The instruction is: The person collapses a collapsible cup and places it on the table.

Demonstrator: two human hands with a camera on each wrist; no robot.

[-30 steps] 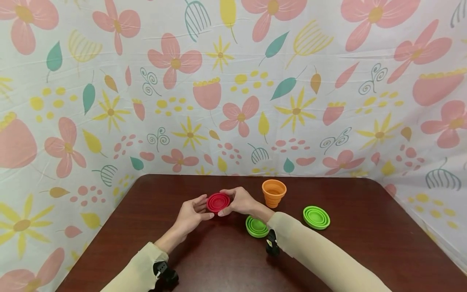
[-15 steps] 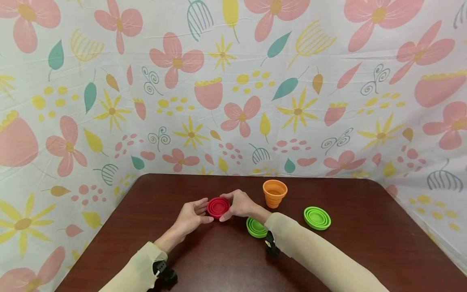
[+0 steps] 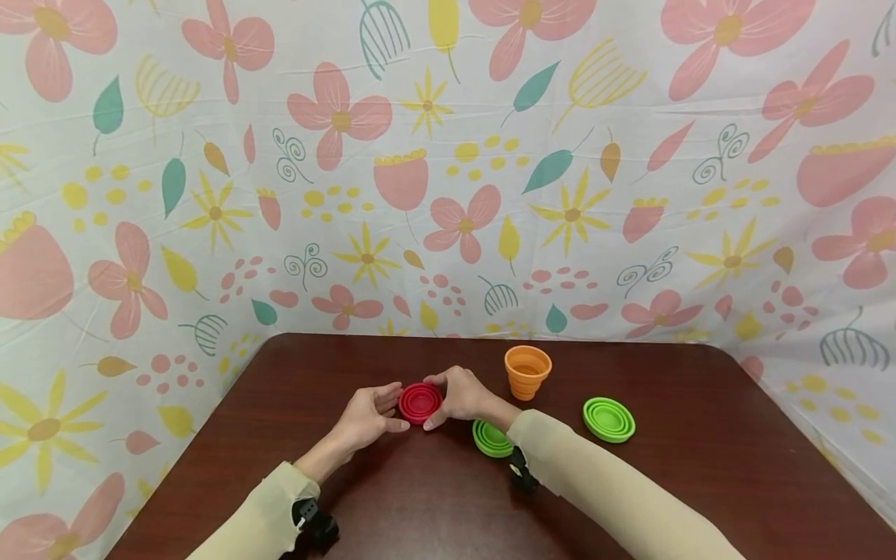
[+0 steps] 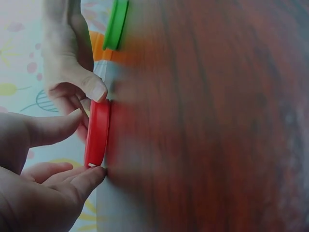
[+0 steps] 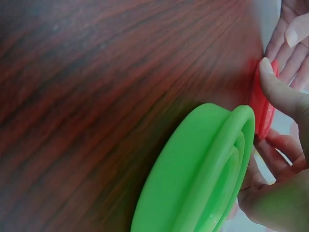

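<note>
A red collapsible cup (image 3: 421, 403), folded flat into a disc, lies on the table between my hands, its rings facing up. My right hand (image 3: 463, 395) holds it from the right, thumb at the near side and fingers round the far side. From the left, my left hand (image 3: 362, 420) touches the rim with its extended fingertips. In the left wrist view the left thumb (image 4: 55, 129) stands off the red cup. A flattened green collapsible cup (image 3: 492, 439) lies just below my right wrist, partly covered by it, and looms large in the right wrist view.
Behind my right wrist an orange collapsible cup (image 3: 527, 373) stands upright, extended. Another flattened green cup (image 3: 609, 420) lies farther right. The dark wooden table (image 3: 434, 505) ends at the back against a flower-patterned cloth (image 3: 448, 171).
The red cup has come down slightly toward me and now sits flat, with both hands following. My left thumb has moved off its near edge. The other cups stay put.
</note>
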